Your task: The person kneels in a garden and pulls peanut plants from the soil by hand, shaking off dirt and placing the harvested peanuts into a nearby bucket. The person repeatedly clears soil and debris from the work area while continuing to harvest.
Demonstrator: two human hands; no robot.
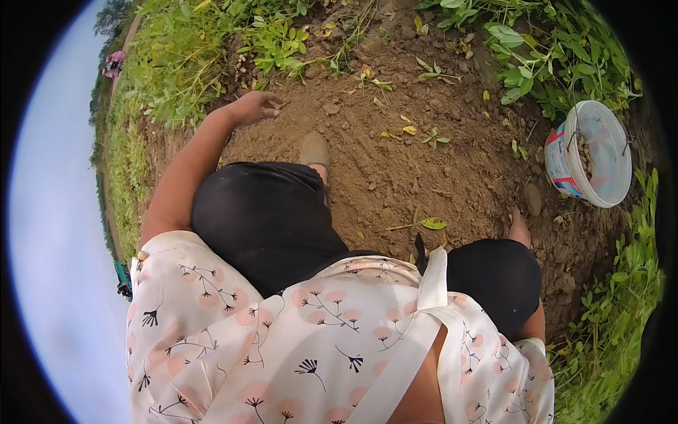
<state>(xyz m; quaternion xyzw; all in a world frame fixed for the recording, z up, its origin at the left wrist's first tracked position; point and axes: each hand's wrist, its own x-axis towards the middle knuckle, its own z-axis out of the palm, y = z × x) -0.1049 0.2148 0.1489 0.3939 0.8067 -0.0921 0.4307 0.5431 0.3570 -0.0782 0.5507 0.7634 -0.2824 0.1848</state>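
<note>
My left hand [258,108] is low over the loose brown soil [392,175] at the upper left, beside the leafy plants. Its fingers are loosely bent and apart, with nothing seen in them. At the right, my right hand [518,228] reaches down to the soil past my black-clad knee [495,286], which hides the wrist and much of the forearm. Whether it holds anything cannot be told. A white plastic bucket [601,185] with a wire handle stands tilted beyond it, with peanuts in pods [584,156] inside.
Leafy green plants [175,69] grow at the upper left, more plants [574,53] at the upper right. Pods [241,63] lie by the left plants. A beige shoe [315,150] rests on the soil, and a stone [532,199] lies near the bucket. Another person [113,64] is far off.
</note>
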